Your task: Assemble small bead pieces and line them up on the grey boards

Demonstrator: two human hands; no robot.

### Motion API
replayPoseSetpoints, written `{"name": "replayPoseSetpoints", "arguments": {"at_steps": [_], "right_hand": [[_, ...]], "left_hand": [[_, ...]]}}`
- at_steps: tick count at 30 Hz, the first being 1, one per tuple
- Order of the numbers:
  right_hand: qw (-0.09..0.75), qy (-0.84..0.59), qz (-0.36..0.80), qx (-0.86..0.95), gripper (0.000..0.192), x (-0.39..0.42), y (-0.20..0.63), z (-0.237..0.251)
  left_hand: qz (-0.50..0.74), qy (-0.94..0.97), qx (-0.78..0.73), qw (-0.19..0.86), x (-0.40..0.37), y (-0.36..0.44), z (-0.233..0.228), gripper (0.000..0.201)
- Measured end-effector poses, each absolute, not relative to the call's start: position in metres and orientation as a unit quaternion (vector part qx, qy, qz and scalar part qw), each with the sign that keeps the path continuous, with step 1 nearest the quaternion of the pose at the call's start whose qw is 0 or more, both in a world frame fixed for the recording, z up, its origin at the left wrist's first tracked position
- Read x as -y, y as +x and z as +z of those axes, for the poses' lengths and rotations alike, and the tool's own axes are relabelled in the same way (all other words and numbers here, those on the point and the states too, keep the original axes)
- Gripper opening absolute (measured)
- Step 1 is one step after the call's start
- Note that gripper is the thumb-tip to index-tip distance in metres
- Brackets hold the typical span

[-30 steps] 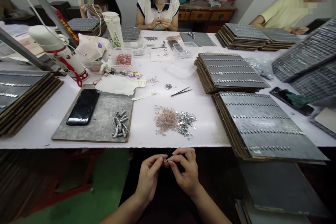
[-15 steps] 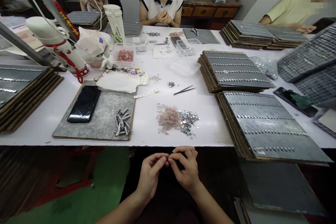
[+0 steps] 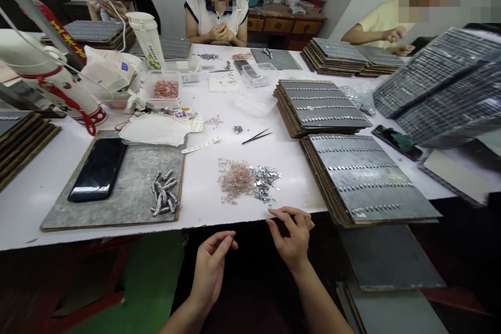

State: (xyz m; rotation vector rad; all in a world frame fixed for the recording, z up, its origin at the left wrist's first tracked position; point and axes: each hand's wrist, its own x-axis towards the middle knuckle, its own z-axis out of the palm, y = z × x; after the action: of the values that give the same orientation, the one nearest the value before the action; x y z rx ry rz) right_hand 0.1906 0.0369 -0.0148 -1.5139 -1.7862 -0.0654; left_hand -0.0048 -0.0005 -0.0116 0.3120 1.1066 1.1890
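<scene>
The right hand [image 3: 291,237] had parted from the left hand [image 3: 210,261], fingers spread near the silver discs [image 3: 266,182], while the left pinched a small, indistinct piece [image 3: 233,238], probably best steadied lightly.

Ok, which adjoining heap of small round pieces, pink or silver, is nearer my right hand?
The shiny silver heap: it lies just beyond your right hand, while the translucent pink heap sits farther left.
</scene>
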Motion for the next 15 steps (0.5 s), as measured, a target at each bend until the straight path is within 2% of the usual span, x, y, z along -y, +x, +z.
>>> {"name": "replayPoseSetpoints", "arguments": {"at_steps": [4, 8, 15], "right_hand": [[0.370, -0.602, -0.060, 0.705, 0.023, -0.041, 0.200, -0.018], [0.386, -0.574, -0.051, 0.721, 0.020, -0.039, 0.194, -0.022], [0.445, -0.521, 0.053, 0.726, 0.012, -0.034, 0.180, -0.014]], "left_hand": [[0.523, 0.162, -0.497, 0.673, 0.001, -0.004, -0.011, 0.027], [0.516, 0.185, -0.513, 0.661, 0.003, -0.001, -0.010, 0.027], [0.507, 0.234, -0.534, 0.635, 0.007, 0.000, -0.013, 0.027]]}}
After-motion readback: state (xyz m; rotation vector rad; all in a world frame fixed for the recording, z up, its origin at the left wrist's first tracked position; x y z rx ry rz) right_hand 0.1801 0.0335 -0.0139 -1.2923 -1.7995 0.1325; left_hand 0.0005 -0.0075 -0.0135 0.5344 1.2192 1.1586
